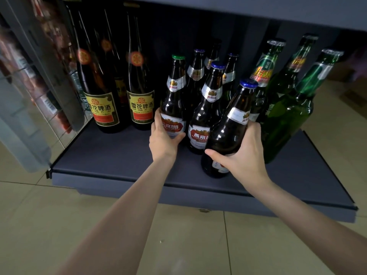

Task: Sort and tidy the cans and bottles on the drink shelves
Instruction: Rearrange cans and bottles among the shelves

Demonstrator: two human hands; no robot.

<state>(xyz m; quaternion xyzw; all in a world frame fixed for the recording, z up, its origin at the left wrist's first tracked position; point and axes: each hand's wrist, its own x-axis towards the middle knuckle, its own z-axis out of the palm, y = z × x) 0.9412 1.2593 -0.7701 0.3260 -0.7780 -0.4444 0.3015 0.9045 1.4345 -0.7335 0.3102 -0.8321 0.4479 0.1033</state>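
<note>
bottom shelf (pixel 111 155), dark grey, low over a tiled floor (pixel 178 245); bottles stand grouped by kind, which reads as sorting already under way.

left hand (pixel 163 138) is wrapped round the lower body of a green-capped brown bottle (pixel 173 96), thumb across the u8 label, fingers behind. the bottle stands upright at the left edge of the brown group, just right of the yellow-label pair. likely being steadied or nudged into line.

right hand (pixel 241 153) is clamped on a blue-capped brown bottle (pixel 231 126), thumb low on the near side, fingers over the shoulder. this one tilts, cap leaning right and far, its base at the near front of the shelf, ahead of the others. whether the base touches the shelf cannot be told. judged: it is being set in or pulled out of the front row.

count, as visible:
- tall dark bottles with yellow labels (pixel 104 108), far left: two in front, at least one more behind, dim.
- brown u8 bottles: about seven, including the two held; the back ones are partly hidden.
- green bottles (pixel 286 116), right: three, leaning in the wide lens.
- no cans in sight.

left of the shelf a blurred side panel (pixel 59 62) and blurred stock beyond it; detail unreadable.
</note>
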